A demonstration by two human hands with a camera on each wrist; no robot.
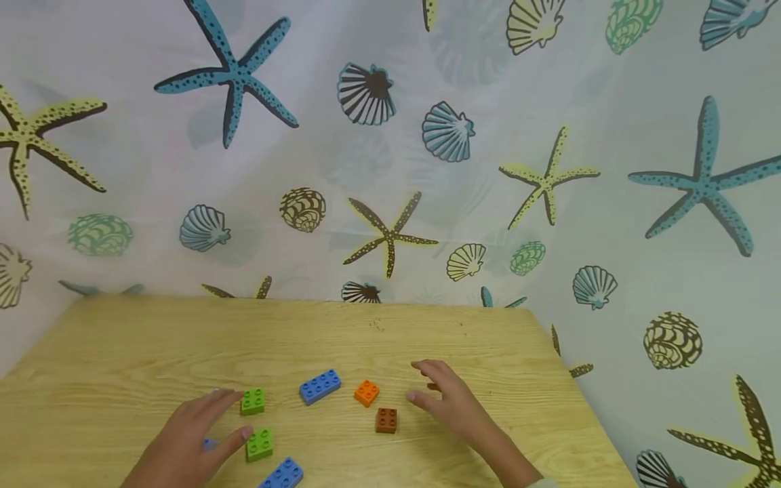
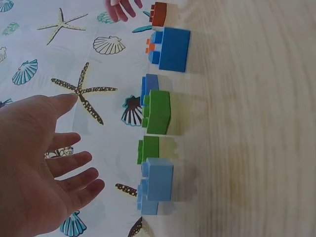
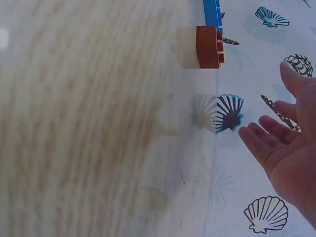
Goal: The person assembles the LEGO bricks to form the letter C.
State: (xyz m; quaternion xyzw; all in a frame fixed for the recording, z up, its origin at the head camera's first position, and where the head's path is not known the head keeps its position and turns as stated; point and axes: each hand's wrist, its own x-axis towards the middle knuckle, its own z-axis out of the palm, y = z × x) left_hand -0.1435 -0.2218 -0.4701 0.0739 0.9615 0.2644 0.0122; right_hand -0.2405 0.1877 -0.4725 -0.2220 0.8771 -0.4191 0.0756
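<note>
My left hand [image 1: 192,437] hovers over the left blocks, fingers spread and holding nothing. Beside its fingertips lie two green blocks [image 1: 253,401] [image 1: 259,444]; it partly covers light blue blocks, seen whole in the left wrist view [image 2: 159,180]. Right of the brown block [image 1: 386,420] and the orange block [image 1: 367,392], my right hand [image 1: 454,403] is held above the table with relaxed fingers and nothing in them. A long blue block [image 1: 320,387] lies left of the orange one, and another blue block [image 1: 283,474] sits near the bottom edge.
The wooden table [image 1: 518,352] reaches back to a white curtain [image 1: 403,169] printed with starfish and shells. That curtain also runs along the table's right side.
</note>
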